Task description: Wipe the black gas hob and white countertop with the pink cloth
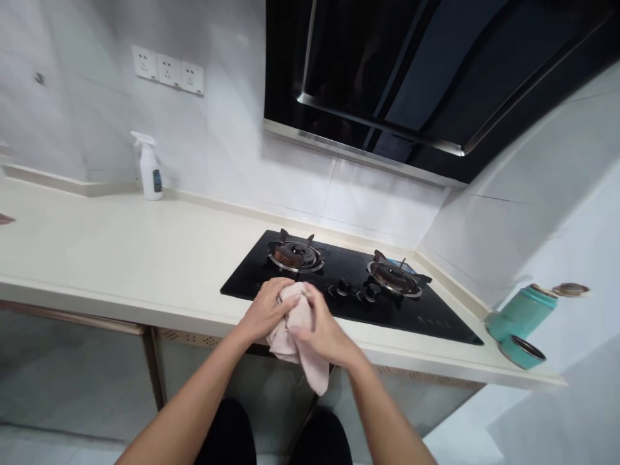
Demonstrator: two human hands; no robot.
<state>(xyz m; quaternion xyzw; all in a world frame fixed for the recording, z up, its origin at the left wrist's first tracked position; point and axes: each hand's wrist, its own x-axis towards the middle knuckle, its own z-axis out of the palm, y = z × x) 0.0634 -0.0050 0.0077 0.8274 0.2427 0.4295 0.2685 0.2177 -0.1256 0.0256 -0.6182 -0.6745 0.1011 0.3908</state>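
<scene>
Pale counter (111,239) crosses the frame; below centre, before the stove (407,314), our left hand (264,310) and right hand (328,330) close their fingers (288,303) round a cloth (300,318), probably keeping loose folds gathered.

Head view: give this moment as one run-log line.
left grip: on cloth; right grip: on cloth; cloth: bunched, lower end hanging; place: before stove

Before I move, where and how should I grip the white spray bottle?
Probably around the upper body, just below the trigger head, from the front: the white spray bottle stands upright, narrows there, and has the wall behind it. The left hand and right hand hold the cloth.
</scene>
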